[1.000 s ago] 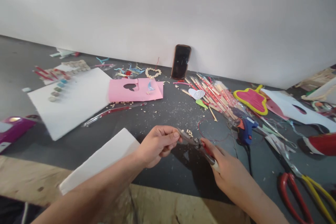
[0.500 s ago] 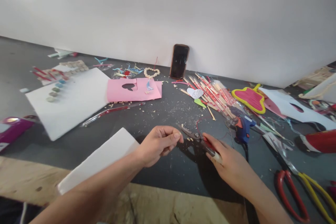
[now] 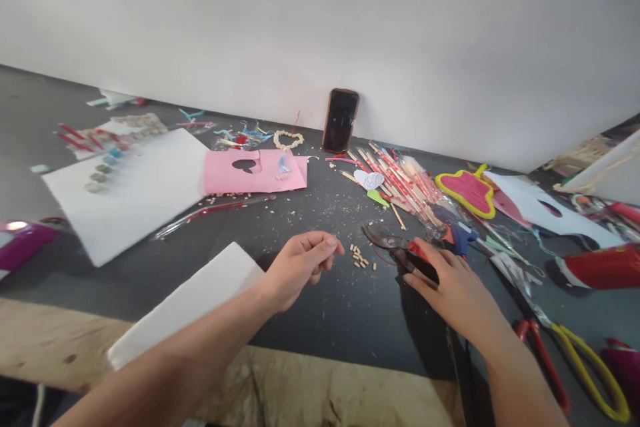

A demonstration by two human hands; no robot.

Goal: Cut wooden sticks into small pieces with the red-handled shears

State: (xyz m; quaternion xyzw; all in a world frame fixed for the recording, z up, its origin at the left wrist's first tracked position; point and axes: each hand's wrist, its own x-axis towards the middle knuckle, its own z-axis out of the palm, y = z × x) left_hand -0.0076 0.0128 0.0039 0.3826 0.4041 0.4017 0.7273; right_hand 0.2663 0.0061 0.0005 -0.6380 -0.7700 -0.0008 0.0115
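Observation:
My left hand [image 3: 305,265] hovers over the dark table [image 3: 330,320], its thumb and fingertips pinched together; anything between them is too small or hidden to make out. Several short pale wooden bits [image 3: 359,257] lie just right of its fingertips. On the right, my right hand [image 3: 447,280] is wrapped round the red handle of the pruning shears [image 3: 385,238], whose blades point up and left, apart from my left hand. A thin red thread lies beside the shears.
A phone [image 3: 341,120] leans on the wall. Wrapped sticks [image 3: 395,177], a glue gun [image 3: 461,235] and yellow-handled scissors [image 3: 590,367] lie right. Pink paper [image 3: 225,173], a white board [image 3: 135,193] and a white block [image 3: 200,300] lie left. A bead heart [image 3: 289,140] is behind.
My right hand has moved the shears right and slightly up, away from my left hand's fingertips. The wooden bits on the table are now uncovered. My left hand has barely shifted.

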